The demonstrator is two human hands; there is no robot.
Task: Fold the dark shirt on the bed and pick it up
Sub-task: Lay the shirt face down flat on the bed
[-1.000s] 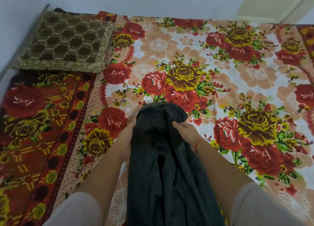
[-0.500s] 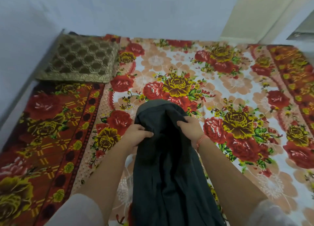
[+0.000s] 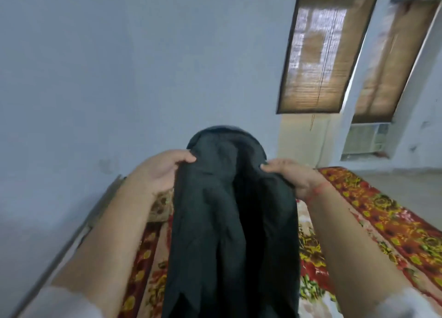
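The dark shirt (image 3: 229,222) hangs in front of me as a long folded bundle, lifted off the bed (image 3: 394,222). My left hand (image 3: 162,169) grips its upper left edge with thumb over the cloth. My right hand (image 3: 289,176), with a red thread at the wrist, pinches the upper right edge. The shirt's lower end runs out of the bottom of the view between my forearms. The frame is motion-blurred.
The floral red and yellow bedspread shows below and right of the shirt. A patterned pillow (image 3: 162,205) peeks out behind my left forearm. A blue wall fills the left; two windows with bamboo blinds (image 3: 320,54) and an air unit (image 3: 366,140) are at right.
Both hands have raised the shirt well up off the bed, and my view has tilted upward from the bedspread toward the wall and windows.
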